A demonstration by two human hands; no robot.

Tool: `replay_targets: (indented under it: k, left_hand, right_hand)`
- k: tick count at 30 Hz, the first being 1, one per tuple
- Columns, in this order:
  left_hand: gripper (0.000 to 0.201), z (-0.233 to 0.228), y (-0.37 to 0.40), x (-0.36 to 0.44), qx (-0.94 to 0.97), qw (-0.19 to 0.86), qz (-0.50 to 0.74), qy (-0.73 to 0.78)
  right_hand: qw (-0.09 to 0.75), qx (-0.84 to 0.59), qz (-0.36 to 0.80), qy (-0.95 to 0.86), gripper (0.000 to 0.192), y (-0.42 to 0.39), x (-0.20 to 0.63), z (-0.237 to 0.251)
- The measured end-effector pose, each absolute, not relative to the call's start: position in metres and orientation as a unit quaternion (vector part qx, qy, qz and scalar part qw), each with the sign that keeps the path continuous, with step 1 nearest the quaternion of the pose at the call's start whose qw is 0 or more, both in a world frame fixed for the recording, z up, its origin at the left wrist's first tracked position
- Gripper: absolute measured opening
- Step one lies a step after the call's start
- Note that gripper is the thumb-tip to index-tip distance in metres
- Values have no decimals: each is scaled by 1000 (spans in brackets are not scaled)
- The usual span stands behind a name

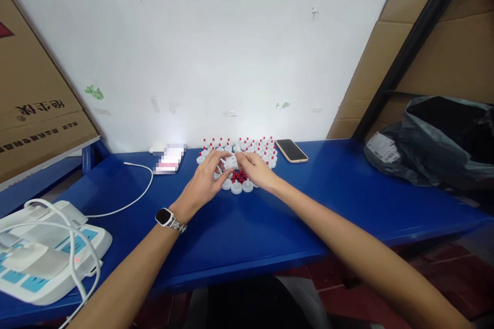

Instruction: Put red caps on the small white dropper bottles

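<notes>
Both my hands meet over a cluster of small white caps with red tips [258, 147] on the blue table [270, 221]. My left hand [204, 181], with a watch on its wrist, and my right hand [255, 170] pinch a small white piece [230, 163] between their fingertips. Just below the fingers lies a little pile of loose red bits [239, 177], ringed by a few plain white caps [236, 188].
A phone [291, 150] lies face up right of the caps. A white cable [136, 190] runs to a white device [42, 254] at the left. A black plastic bag [436, 139] sits at the right. Cardboard boxes [34, 108] stand at both sides.
</notes>
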State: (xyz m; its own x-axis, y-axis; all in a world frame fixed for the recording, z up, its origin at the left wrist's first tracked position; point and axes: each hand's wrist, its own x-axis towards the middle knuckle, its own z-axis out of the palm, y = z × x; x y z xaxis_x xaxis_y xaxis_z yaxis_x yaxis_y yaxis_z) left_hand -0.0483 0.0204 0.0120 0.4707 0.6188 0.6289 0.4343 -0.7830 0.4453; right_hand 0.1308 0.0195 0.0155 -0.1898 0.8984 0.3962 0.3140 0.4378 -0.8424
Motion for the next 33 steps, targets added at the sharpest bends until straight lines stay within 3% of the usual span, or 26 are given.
replay_targets:
  k: [3,6,9,13,15,18,24,28,30,33]
  left_hand:
    - [32,13,19,-45,822,189,410,347]
    - [55,14,18,-43,789,259,403,384]
    - [41,14,18,-44,795,233,413,379]
    - [43,14,15,-45,835,166,413,324]
    - [33,16,14,-44,833,181,411,323]
    - [29,19,14,-41,798,274,417,337]
    - [51,21,18,-32,690,487,406,351]
    - [52,24,24,-47,592,578,436,353]
    - [50,26,29,-58,591,559,462,352]
    - [39,25,34,-64,663,439,486,362]
  right_hand:
    - [477,-419,299,-712,50,12,129,21]
    - [473,-393,299,-730,49,6,128,25]
    - [491,-412,279,-715,49,7,128,22]
    - [493,-416,298,-704,49,12,128,17]
    - [495,-412,299,-704,48,12,128,18]
    - [498,-417,289,-703,47,10,127,20]
    - [489,-408,267,-723,48,4,121,23]
    - [538,-434,221,-688,51,10,140,30]
    - [546,-460,197,-672,50,15,156,31]
    - [442,-488,168,-733,43,19,172,25]
